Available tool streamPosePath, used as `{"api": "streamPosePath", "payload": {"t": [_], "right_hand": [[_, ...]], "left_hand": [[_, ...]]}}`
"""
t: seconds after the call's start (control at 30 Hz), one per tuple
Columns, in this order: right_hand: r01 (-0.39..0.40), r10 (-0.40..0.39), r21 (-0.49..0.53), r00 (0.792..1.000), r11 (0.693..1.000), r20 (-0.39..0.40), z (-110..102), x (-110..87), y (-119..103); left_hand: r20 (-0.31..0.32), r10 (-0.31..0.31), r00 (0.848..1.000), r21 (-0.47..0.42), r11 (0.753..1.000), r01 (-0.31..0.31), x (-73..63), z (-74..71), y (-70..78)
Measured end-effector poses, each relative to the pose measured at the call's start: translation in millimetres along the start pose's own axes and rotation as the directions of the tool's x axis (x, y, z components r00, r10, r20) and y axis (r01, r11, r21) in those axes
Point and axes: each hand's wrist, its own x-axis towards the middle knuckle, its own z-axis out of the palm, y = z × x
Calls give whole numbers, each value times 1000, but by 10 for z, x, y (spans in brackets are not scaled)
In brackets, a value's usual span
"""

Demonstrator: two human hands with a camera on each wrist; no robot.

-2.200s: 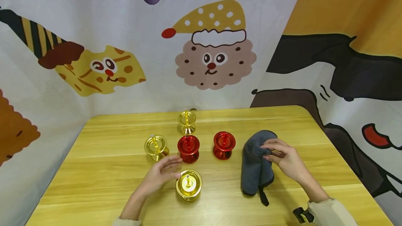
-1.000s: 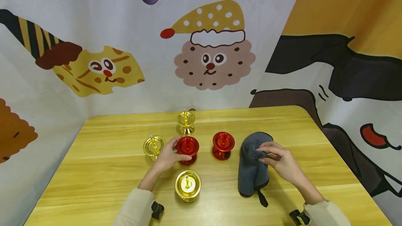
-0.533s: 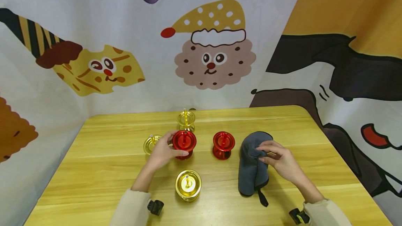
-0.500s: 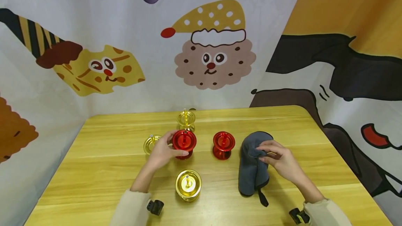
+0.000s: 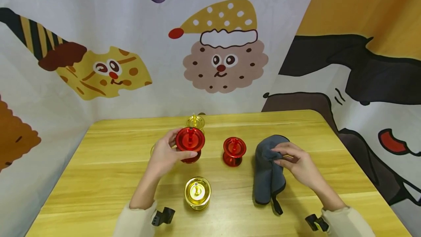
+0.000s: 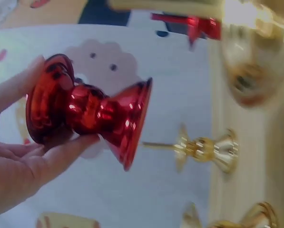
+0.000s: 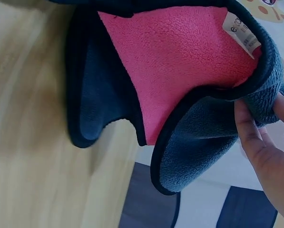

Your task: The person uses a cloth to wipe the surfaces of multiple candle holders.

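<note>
My left hand grips a shiny red candle holder and holds it up off the table. In the left wrist view, this red candle holder sits between thumb and fingers, its flared foot free. My right hand pinches the upper part of a folded grey-blue cloth with black trim and a hanging loop. The right wrist view shows the cloth's pink fleece side and a white label. A second red candle holder stands between the hands.
A gold candle holder stands in front on the wooden table. Another gold candle holder is at the back, partly hidden by the lifted red one. My left hand almost covers a third. A printed cartoon curtain hangs behind.
My left hand moved from near the front gold candle holder to the middle red one, gripped it and lifted it up and slightly left. My right hand keeps pinching the cloth, shifting only slightly.
</note>
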Motion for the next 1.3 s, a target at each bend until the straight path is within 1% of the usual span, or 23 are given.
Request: {"api": "streamPosePath", "payload": {"t": [0.17, 0.3, 0.37, 0.47, 0.57, 0.67, 0.77, 0.87, 1.0, 1.17, 1.3], "right_hand": [[16, -16, -1, 1000, 1000, -22, -51, 61, -86], [16, -16, -15, 999, 1000, -48, -79, 122, -177], [17, -18, -20, 998, 1000, -56, -84, 155, -227], [26, -29, -42, 998, 999, -60, -80, 202, -298], [33, -37, -60, 997, 998, -63, -70, 248, -371], [26, -31, -78, 997, 997, -68, -54, 289, -456], [19, -26, -98, 997, 995, -72, -11, 320, -549], [41, -47, -97, 997, 994, -57, 60, 330, -621], [72, -73, -60, 997, 996, -24, 155, 314, -665], [57, -57, -48, 998, 997, 1, 246, 291, -667], [56, -53, -41, 997, 998, 50, 302, 280, -635]], "left_hand": [[-25, 25, 999, -8, 1000, -26, -59, 68, 192], [-32, 60, 998, -36, 997, -61, -82, 186, 303], [-22, 70, 997, -39, 997, -71, -94, 263, 337], [4, 83, 997, -4, 997, -83, -117, 397, 365], [37, 112, 993, 36, 993, -113, -136, 532, 367], [63, 154, 986, 68, 985, -158, -150, 659, 352], [99, 170, 981, 97, 979, -179, -161, 767, 333], [140, 173, 975, 91, 978, -187, -169, 852, 310], [175, 188, 967, 97, 974, -207, -172, 932, 261], [209, 176, 962, 112, 973, -202, -186, 987, 212], [229, 188, 955, 118, 969, -219, -186, 997, 190]]}}
